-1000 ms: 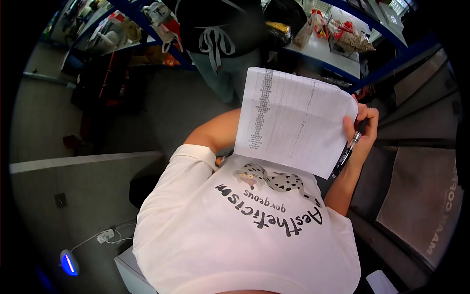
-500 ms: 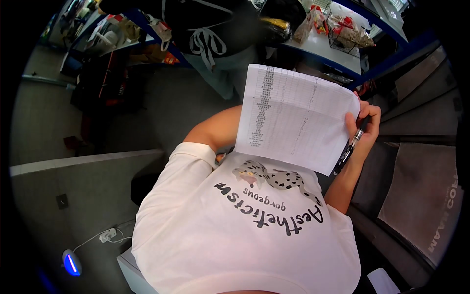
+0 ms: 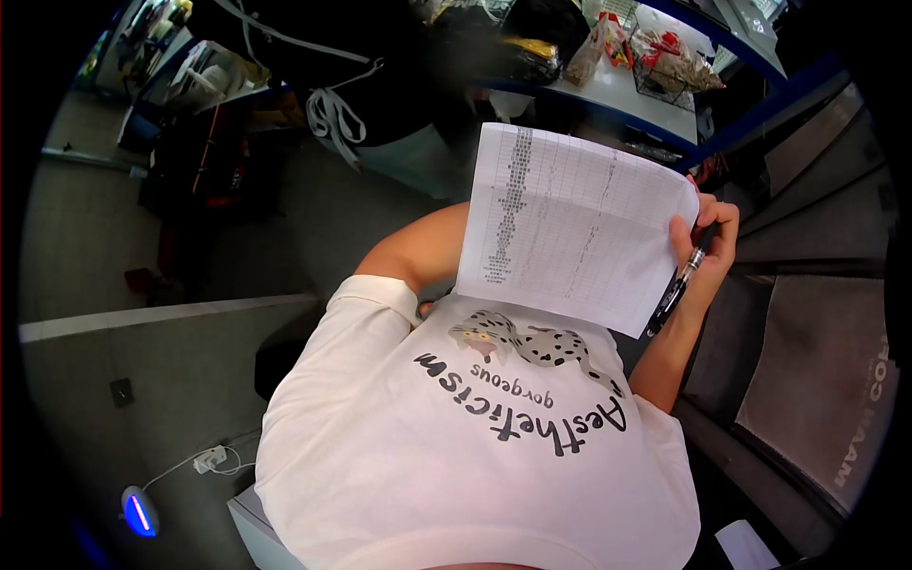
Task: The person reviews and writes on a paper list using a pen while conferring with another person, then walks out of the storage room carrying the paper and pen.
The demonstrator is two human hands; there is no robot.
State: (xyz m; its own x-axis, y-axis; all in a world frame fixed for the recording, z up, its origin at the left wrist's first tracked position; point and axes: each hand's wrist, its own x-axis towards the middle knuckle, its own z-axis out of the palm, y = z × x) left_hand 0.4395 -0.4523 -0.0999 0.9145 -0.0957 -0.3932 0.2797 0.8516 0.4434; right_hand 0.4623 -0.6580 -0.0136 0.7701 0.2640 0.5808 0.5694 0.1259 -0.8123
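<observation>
Printed sheet: was held up in front of the chest, almost all of it reaching leftward from the right hand's grip; its right edge sat in that grip, and a horizontal crease crossed it.
Right hand: was closed on the sheet's upper right edge, thumb flat on the printed face, the other fingers bent beyond the edge.
Pen: was tucked in the same hand, slanting down past the wrist, just beside the sheet's right edge.
Left arm: ran behind the sheet; the left hand was out of sight, its grip impossible to tell.
Shirt: was white, lettered, below the sheet.
Beyond: a person in black with pale ties stood near a white shelf.
</observation>
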